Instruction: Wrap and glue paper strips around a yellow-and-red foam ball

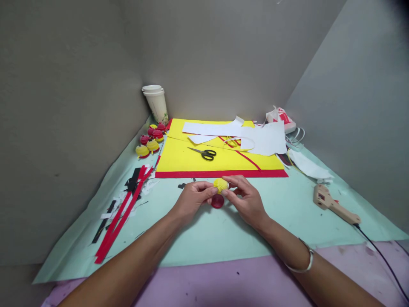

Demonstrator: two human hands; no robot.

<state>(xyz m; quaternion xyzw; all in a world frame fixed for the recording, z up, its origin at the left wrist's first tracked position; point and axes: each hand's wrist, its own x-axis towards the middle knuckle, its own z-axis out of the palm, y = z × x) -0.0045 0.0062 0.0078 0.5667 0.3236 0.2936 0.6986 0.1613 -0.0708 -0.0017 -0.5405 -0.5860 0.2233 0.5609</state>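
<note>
Both of my hands meet over the mint-green sheet (pixel 223 230), just in front of the yellow foam sheet (pixel 191 160). My left hand (pixel 191 199) and my right hand (pixel 246 198) pinch a small yellow ribbed ball piece (pixel 220 185) between their fingertips. A small red round piece (pixel 217 201) sits directly under the yellow one, held or touched by the same fingers. A silver bangle (pixel 303 266) circles my right wrist.
Black scissors (pixel 204 153) lie on the yellow sheet with white paper cut-outs (pixel 255 136). Several red and yellow ball pieces (pixel 150 138) cluster at the left by stacked paper cups (pixel 156 104). Red and black strips (pixel 121 213) lie left. A glue gun (pixel 332 204) lies right.
</note>
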